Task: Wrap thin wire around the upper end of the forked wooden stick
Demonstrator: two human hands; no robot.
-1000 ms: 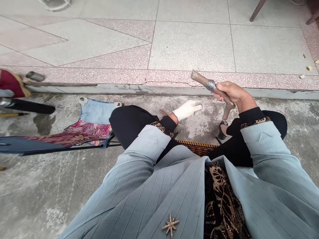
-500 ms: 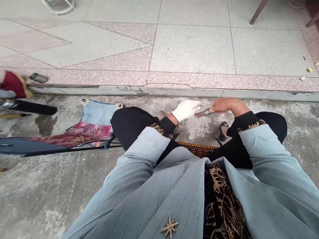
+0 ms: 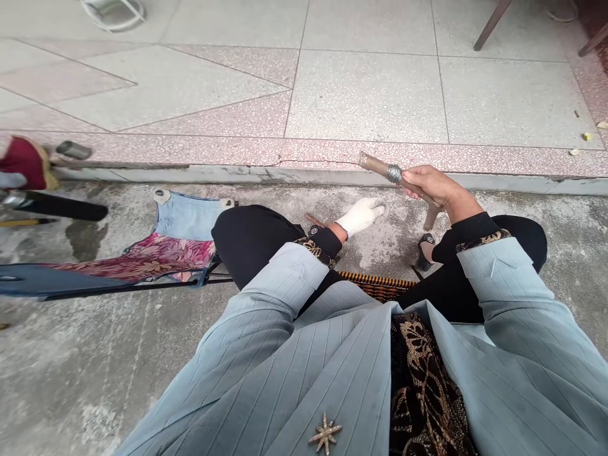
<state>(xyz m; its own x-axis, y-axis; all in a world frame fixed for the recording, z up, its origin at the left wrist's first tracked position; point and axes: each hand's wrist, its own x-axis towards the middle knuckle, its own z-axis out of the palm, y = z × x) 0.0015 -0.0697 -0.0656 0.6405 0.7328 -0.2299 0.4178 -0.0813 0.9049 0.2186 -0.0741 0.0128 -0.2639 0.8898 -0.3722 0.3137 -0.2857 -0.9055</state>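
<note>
My right hand (image 3: 430,187), bare, is closed round a wooden stick (image 3: 375,163) with metal wire (image 3: 393,173) wound round it. One end of the stick points up and left over the step; another part shows below the hand, pointing down. My left hand (image 3: 360,216) wears a white glove and hangs lower, left of the stick and apart from it. Its fingers are curled together, and whatever they may hold is hidden. Near my left wrist, the end of a brown stick (image 3: 313,220) shows by my knee.
A low tiled step (image 3: 332,149) runs across in front of me. On the left lie a folding seat of patterned cloth (image 3: 156,256), a black cylinder (image 3: 66,206) and a metal cup (image 3: 73,150). A red shoe (image 3: 23,164) is at the far left. A woven seat (image 3: 377,286) shows beneath me.
My right hand has turned and lifted the stick, whose wire-wound end now points up and left. My left hand has drawn slightly down, away from the stick.
</note>
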